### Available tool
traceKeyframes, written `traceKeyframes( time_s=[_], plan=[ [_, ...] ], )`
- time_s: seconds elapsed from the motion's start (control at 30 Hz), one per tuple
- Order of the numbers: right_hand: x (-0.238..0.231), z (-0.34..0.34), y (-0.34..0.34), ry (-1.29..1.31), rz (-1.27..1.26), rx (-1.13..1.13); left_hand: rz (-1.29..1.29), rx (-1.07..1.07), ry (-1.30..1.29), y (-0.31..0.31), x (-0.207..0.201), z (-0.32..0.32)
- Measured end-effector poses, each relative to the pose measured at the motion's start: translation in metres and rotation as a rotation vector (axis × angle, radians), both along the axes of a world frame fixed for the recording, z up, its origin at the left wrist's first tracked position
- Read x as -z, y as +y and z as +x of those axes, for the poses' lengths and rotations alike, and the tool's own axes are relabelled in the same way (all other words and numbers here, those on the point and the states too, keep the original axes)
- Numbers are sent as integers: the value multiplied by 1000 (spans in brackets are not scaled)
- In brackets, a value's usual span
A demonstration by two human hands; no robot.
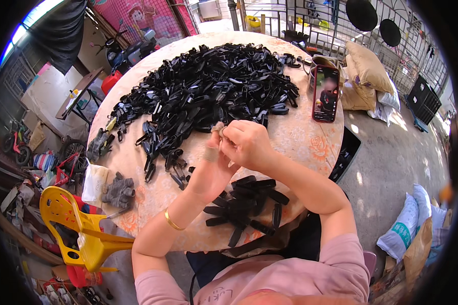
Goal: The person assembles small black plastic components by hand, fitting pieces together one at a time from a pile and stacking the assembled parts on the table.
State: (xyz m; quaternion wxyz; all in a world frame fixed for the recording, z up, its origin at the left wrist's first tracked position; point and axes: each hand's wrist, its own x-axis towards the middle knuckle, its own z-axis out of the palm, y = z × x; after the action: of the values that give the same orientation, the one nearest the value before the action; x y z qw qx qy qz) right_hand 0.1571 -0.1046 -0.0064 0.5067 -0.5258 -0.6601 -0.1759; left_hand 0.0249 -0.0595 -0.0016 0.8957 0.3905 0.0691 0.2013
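Plainly beige, a small fingertip wrap (pixel 217 127)

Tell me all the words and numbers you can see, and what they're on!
I don't copy printed words, but here's where they are:
White sack at right: green printing.
Pink shirt: dark lettering, partly unclear.
Phone: tiny screen writing, too small to read.

The round table (pixel 300 147) is viewed closely from head height, facing down. Surrounding floor (pixel 376 168) is widely taken in by the fisheye
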Motion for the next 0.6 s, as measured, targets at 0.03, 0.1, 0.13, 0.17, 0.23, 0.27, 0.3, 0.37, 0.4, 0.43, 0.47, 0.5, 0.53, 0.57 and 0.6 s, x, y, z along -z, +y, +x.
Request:
traceKeyframes(
  time_s=[0.03, 0.1, 0.13, 0.17, 0.23, 0.27, 0.3, 0.37, 0.4, 0.43, 0.47, 0.5, 0.53, 0.57, 0.6],
  plan=[
    [-2, 0, -1, -10, 14, 15, 0, 1, -2, 2, 1, -1],
    [-4, -1, -6, 7, 2, -1, -43, 115, -207, 9, 1, -5],
    [-6, -3, -8, 29, -9, -20, 60, 50, -191, 15, 2, -6],
    [-8, -4, -8, 29, -8, -21, 61, 49, -191, 20, 1, -8],
    [-12, -4, -10, 840, -231, -489, 230, -13, -180, 28, 0, -10],
    [-17, 2, -10, 1019, -322, -675, 191, -61, -148, 24, -5, -8],
    [-16, 4, -11, 1018, -322, -674, 190, -60, -150, 28, -1, -8],
    [-13, 6, -10, 986, -534, -803, 20, 102, -237, 35, 4, -10],
    [-12, 3, -10, 984, -532, -811, -3, 43, -179, 34, 6, -11],
    [-15, 6, -11, 986, -533, -813, -4, 42, -176, 36, 7, -13],
    [-22, 10, -15, 784, -565, -698, 30, 108, -162, 40, 8, -14],
    [-25, 13, -16, 582, -590, -582, 64, 174, -148, 43, 9, -16],
    [-19, 15, -14, 660, -584, -608, 63, 178, -149, 41, 7, -14],
    [-18, 18, -15, 661, -584, -604, 98, 201, -105, 38, 2, -13],
    [-18, 22, -16, 616, -595, -609, 132, 223, -62, 37, 0, -12]
  ],
)
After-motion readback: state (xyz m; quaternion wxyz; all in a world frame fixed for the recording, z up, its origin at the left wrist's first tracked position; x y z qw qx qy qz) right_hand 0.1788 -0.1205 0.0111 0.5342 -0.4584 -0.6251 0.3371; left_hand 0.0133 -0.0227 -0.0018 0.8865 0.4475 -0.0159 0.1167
